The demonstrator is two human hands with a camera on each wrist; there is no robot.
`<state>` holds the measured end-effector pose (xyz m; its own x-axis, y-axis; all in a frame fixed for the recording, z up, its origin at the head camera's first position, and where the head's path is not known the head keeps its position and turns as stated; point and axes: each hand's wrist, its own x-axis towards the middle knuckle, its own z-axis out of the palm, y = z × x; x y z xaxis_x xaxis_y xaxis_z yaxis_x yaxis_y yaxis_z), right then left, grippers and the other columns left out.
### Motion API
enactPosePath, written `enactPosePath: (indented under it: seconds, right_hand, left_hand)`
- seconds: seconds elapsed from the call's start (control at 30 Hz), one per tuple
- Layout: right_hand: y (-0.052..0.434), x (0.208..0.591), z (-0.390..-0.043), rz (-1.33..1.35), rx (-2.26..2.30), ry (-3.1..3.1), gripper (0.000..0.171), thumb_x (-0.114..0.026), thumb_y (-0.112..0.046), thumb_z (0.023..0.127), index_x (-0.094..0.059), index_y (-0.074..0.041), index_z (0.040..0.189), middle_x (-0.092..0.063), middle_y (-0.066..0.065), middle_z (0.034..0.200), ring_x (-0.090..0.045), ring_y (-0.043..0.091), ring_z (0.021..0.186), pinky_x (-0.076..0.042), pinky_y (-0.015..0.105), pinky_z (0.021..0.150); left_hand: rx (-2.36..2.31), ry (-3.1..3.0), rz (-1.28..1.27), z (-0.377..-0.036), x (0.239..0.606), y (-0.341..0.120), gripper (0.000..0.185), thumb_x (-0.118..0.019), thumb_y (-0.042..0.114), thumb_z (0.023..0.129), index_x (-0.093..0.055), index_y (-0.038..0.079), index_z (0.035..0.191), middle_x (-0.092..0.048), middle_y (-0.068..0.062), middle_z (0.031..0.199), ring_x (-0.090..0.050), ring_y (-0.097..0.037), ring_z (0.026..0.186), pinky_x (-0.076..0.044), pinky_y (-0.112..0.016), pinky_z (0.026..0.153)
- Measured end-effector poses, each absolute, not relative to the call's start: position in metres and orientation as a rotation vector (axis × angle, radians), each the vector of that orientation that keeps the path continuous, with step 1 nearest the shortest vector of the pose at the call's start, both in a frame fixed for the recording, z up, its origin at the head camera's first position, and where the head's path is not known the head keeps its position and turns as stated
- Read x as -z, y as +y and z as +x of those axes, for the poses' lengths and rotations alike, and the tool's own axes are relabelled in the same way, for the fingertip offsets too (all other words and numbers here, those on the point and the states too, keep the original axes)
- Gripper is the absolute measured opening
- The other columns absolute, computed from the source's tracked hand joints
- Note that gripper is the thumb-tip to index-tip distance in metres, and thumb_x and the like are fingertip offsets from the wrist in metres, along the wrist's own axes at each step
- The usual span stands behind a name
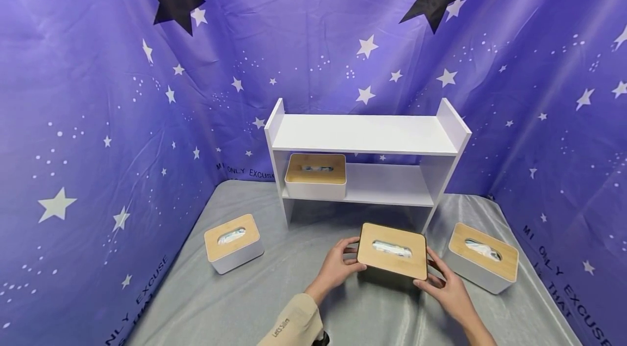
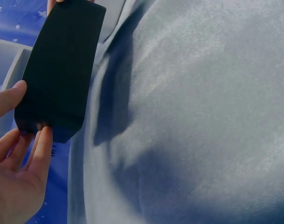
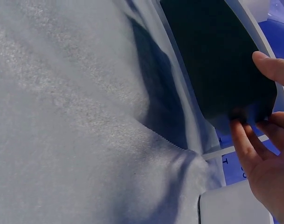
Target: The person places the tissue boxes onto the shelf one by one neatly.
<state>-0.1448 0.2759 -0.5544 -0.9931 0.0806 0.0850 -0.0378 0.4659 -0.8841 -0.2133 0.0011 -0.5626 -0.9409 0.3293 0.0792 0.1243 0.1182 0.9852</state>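
Note:
A dark tissue box with a light wooden lid [image 1: 392, 268] is held between both hands in front of the white shelf. Its slotted lid faces up, and its dark side wall [image 2: 62, 65] fills much of each wrist view. The left hand [image 1: 338, 264] grips the left end, thumb on the near side and fingers around the end. At the opposite end, the right hand [image 1: 447, 287] grips it with thumb and fingers likewise. Shadows on the cloth beneath show apart from the box in both wrist views, so it appears raised.
A white two-tier shelf [image 1: 364, 134] stands at the back; a white tissue box [image 1: 315, 190] sits on its lower tier, left. Other white tissue boxes rest on the grey cloth [image 1: 254, 302]: one at left [image 1: 238, 257], one at right [image 1: 482, 273]. Purple starry curtains [image 1: 313, 36] surround everything.

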Motion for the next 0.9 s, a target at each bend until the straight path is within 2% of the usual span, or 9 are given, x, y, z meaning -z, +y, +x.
enactPosePath:
  seconds: [0.37, 0.6, 0.8, 0.9]
  right_hand:
    - [0.277, 0.547, -0.146, 0.004, -1.61, -2.564, 0.089, -0.08, -0.014, 0.085, -0.029, -0.008, 0.157, -0.041, 0.03, 0.15, -0.038, -0.029, 0.106, -0.053, 0.007, 0.087]
    - [0.277, 0.541, -0.147, 0.086, -1.62, -2.516, 0.088, -0.079, -0.012, 0.085, -0.03, -0.009, 0.157, -0.043, 0.03, 0.148, -0.039, -0.027, 0.111, -0.047, -0.001, 0.086]
    - [0.276, 0.538, -0.148, 0.144, -1.592, -2.488, 0.085, -0.079, -0.011, 0.085, -0.032, -0.006, 0.156, -0.045, 0.03, 0.146, -0.04, -0.026, 0.113, -0.046, -0.002, 0.088]
    - [0.275, 0.534, -0.149, 0.143, -1.582, -2.495, 0.085, -0.079, -0.012, 0.086, -0.031, -0.009, 0.157, -0.045, 0.028, 0.147, -0.039, -0.025, 0.114, -0.045, -0.002, 0.088]
  left_hand:
    - [-1.914, 2.255, 0.438, -0.211, 0.552, 0.0, 0.066, -0.08, -0.002, 0.08, -0.054, 0.006, 0.14, -0.055, -0.017, 0.131, -0.061, -0.034, 0.119, -0.061, -0.02, 0.084]
    - [-1.923, 2.271, 0.451, -0.211, 0.546, -0.002, 0.065, -0.08, 0.0, 0.081, -0.054, 0.006, 0.14, -0.055, -0.017, 0.13, -0.061, -0.034, 0.119, -0.061, -0.021, 0.085]
    - [-1.927, 2.295, 0.452, -0.211, 0.538, -0.004, 0.065, -0.081, 0.001, 0.08, -0.055, 0.008, 0.139, -0.056, -0.015, 0.131, -0.061, -0.033, 0.12, -0.061, -0.021, 0.086]
    - [-1.937, 2.291, 0.459, -0.211, 0.534, -0.005, 0.064, -0.081, 0.002, 0.08, -0.055, 0.008, 0.139, -0.055, -0.015, 0.131, -0.06, -0.033, 0.12, -0.061, -0.022, 0.087]
